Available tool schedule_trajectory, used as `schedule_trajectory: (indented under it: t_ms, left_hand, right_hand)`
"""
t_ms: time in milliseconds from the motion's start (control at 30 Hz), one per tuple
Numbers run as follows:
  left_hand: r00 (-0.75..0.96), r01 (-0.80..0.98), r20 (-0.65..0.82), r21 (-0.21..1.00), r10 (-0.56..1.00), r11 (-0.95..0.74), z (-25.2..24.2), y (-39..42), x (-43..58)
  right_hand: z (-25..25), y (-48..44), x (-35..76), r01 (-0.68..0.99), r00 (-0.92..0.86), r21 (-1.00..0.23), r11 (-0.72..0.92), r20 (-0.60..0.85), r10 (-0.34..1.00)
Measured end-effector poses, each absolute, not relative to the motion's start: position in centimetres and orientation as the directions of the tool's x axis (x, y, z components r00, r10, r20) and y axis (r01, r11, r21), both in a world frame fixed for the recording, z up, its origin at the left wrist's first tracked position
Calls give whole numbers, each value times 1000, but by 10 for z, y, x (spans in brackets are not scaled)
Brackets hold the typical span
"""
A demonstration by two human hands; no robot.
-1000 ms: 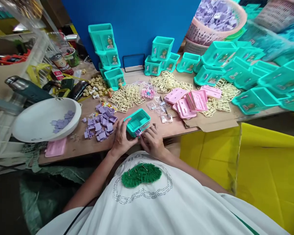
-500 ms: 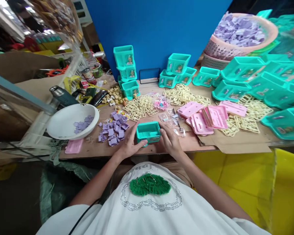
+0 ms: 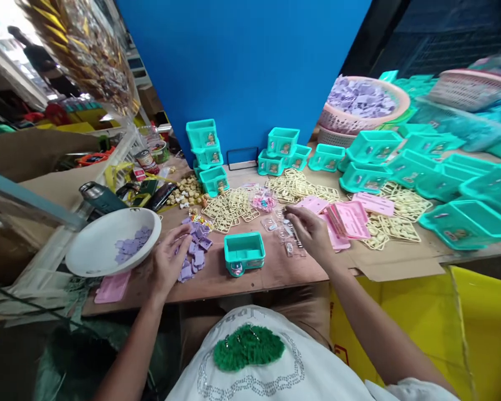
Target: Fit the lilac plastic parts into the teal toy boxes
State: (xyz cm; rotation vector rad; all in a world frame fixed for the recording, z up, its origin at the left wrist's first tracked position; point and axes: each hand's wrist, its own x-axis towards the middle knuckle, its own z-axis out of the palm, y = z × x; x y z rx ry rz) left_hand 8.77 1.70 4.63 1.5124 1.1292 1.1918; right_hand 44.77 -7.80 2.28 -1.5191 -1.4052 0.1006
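A teal box (image 3: 244,252) stands on the table in front of me, touched by neither hand. My left hand (image 3: 169,260) is at the left edge of the purple pieces (image 3: 198,250), its fingers curled; whether they pinch a piece is hidden. Over the small clear packets (image 3: 290,248) is my right hand (image 3: 313,234), its thumb and forefinger near each other; I cannot make out anything between them. Behind the box lie cream frames (image 3: 229,209) and a small pile of pink and blue bits (image 3: 263,200).
A white bowl (image 3: 81,245) with purple pieces sits left. Pink panels (image 3: 350,220) lie right. Teal boxes (image 3: 367,177) are stacked at the back and right, near a pink basket (image 3: 334,122). A blue board (image 3: 242,67) rises behind. A person (image 3: 45,64) stands far left.
Both hands have let go of the teal box. My left hand has moved left to the purple pieces, my right hand right and forward to the clear packets. The view has shifted too.
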Motion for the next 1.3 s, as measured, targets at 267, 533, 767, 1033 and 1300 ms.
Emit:
schedule_trajectory:
  t_ms: [267, 533, 767, 1033, 1300]
  left_hand:
    - [278, 51, 103, 991, 955, -122, 46, 20, 124]
    - [306, -62, -58, 995, 950, 80, 51, 32, 126]
    - [507, -263, -280, 851, 815, 455, 48, 45, 139]
    - [546, -248, -352, 799, 760, 548, 51, 73, 178]
    - [491, -324, -310, 802, 814, 501, 58, 65, 180]
  right_hand:
    - [38, 31, 408, 842, -266, -374, 388, 337, 903]
    - [30, 75, 381, 849, -482, -127, 513, 212, 850]
    - [39, 48, 391, 872, -407, -75, 483, 434, 803]
    - [33, 15, 404, 767, -417, -192, 612, 576, 703]
    - [59, 76, 532, 966, 160, -244, -92, 280, 947]
